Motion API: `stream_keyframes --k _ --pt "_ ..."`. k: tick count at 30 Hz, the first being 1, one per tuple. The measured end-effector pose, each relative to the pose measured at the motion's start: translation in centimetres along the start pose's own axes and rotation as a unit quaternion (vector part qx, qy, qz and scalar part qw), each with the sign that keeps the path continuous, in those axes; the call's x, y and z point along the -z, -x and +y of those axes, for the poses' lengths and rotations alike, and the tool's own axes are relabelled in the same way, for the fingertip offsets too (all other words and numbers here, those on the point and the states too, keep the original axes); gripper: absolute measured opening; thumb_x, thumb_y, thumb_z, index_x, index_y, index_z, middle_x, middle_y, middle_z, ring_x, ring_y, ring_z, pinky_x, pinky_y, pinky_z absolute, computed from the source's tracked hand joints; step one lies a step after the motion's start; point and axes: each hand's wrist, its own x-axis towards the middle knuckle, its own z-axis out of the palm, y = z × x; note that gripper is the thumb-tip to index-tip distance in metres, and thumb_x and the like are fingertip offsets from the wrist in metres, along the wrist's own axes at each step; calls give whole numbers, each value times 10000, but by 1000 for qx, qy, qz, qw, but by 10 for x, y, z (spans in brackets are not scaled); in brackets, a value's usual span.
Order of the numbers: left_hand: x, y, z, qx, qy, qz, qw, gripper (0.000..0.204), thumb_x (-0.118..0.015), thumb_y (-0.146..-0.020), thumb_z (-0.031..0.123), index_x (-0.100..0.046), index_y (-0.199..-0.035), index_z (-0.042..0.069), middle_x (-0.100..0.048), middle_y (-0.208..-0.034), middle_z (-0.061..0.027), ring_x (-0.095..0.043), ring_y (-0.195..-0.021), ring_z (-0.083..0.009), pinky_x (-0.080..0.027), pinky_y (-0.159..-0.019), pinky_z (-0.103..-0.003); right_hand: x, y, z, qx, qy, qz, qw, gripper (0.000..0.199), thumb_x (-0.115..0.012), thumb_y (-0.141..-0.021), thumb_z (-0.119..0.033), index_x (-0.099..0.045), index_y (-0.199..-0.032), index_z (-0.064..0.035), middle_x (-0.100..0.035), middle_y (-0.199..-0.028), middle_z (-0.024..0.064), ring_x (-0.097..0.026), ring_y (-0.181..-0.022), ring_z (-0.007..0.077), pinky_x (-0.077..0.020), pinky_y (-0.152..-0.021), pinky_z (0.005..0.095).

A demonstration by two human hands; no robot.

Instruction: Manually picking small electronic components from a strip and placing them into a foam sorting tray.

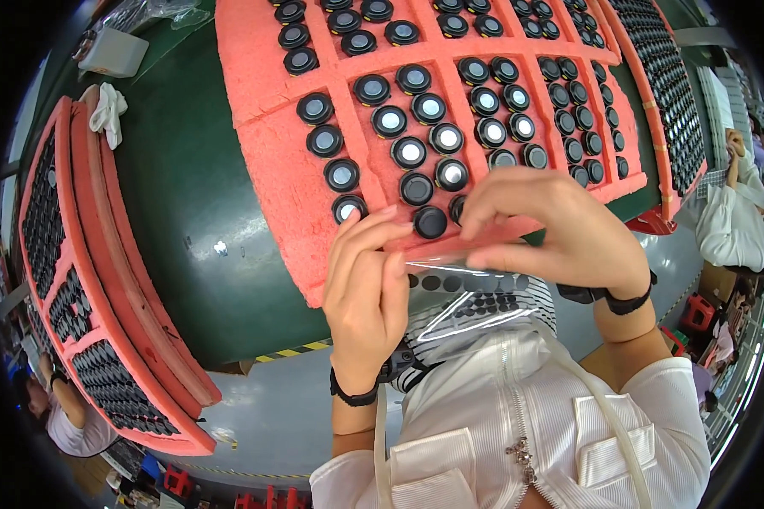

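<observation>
A clear plastic sheet (450,276) with rows of black round stickers hangs at the near edge of a pink foam tray (267,182). My left hand (365,293) is closed on the sheet's left edge, its fingertips near a silver-topped black round part (348,208). Over the sheet's upper edge, my right hand (560,225) is curled, thumb and forefinger close together; anything between them is too small to make out. Its fingers partly cover a round part (457,209). Beside them sits a black-topped part (429,222); many others in the tray have silver tops (410,153).
The tray lies on a green table (182,187) with a yellow-black striped edge. Stacked pink trays (136,339) of black parts stand left; another filled tray (666,93) is at right. A white cloth (108,113) lies on the left stack. Other people (738,216) sit at both sides.
</observation>
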Motion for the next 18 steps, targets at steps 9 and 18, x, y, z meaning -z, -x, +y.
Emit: stream_keyframes --k 9,18 --pt "-4 2 6 -2 7 56 998 106 -591 -967 -13 -599 -864 -39 -708 -989 -160 -670 -921 -335 -519 -908 -466 -1 27 -15 0 37 9 999 274 -855 -778 -99 -693 -982 -15 -700 -1000 104 -694 -913 297 -571 -800 372" --pt "-8 2 18 74 -10 67 995 99 -594 -968 -13 -635 -882 -42 -701 -957 -144 -666 -900 -310 -492 -851 -416 -13 25 -15 8 101 75 992 202 -809 -769 4 -674 -919 0 -687 -974 110 -696 -902 296 -574 -750 375"
